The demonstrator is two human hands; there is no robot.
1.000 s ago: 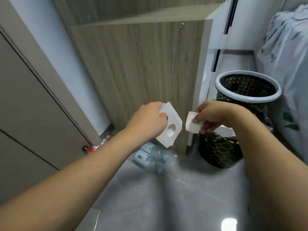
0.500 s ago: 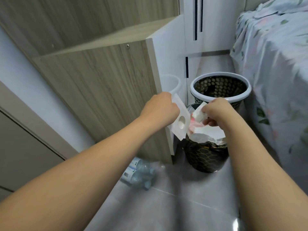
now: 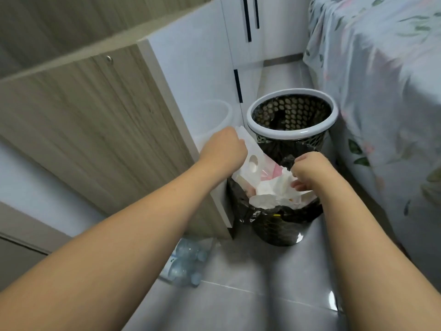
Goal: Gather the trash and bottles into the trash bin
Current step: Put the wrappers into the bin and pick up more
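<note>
— What lies lower left of the frame?

— Plastic bottles [image 3: 185,263], on their sides on the floor by the wooden cabinet [image 3: 95,130], not yet gathered.

— And the left hand [image 3: 224,151]?

— It grips a white card [image 3: 250,161] with a round hole, long axis slanting down-right over the full bin [image 3: 284,218] (probably to drop it).

— The right hand [image 3: 310,170]?

— It pinches crumpled paper [image 3: 274,189] at that bin's top. Behind stands an emptier mesh bin [image 3: 292,115].

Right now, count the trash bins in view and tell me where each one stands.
2. The empty mesh bin stands farther back, beside the bed. The nearer bin, lined with a black bag and full of trash, is under both hands, by the cabinet corner.
</note>
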